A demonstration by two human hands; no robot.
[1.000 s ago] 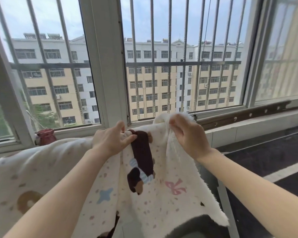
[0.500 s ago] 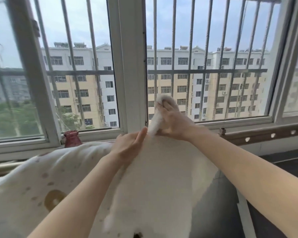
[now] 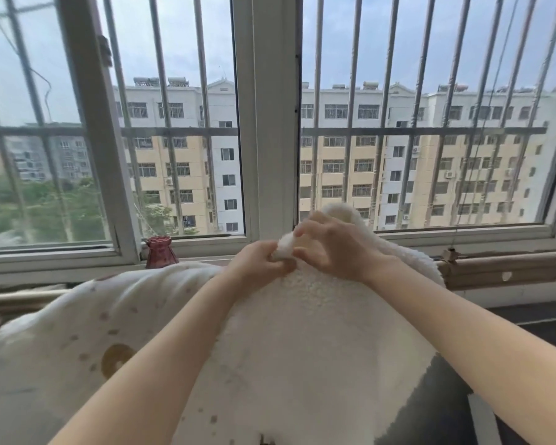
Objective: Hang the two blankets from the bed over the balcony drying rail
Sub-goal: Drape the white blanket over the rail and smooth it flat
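Head view shows both hands brought close together in the middle of the scene, almost touching. The left hand (image 3: 259, 263) has its fingers curled round a rolled bit of the blanket (image 3: 302, 332), and the right hand (image 3: 337, 248) pinches the same fluffy edge between thumb and fingers. A second ago the hands were apart along that edge and the printed face with a brown bear figure was towards the camera. Now the plain fleecy face is towards the camera and the bear is out of sight. The edge has been turned over and gathered up, and it sits higher against the window frame (image 3: 267, 123).

The blanket lies in front of the window. Its dotted printed side (image 3: 87, 322) spreads to the left, and its fleece hangs down near the person. The drying rail (image 3: 507, 273) runs out from behind it on the right and again on the far left, so the cloth looks to be at the rail, perhaps already over it. Whether the dotted part is the same blanket or the second one cannot be told. A red vase (image 3: 161, 252) stands on the sill just beyond the cloth.

My judgement is that the person is hanging this blanket and sorting out its edge, and that spreading it flat along the rail is still to do.
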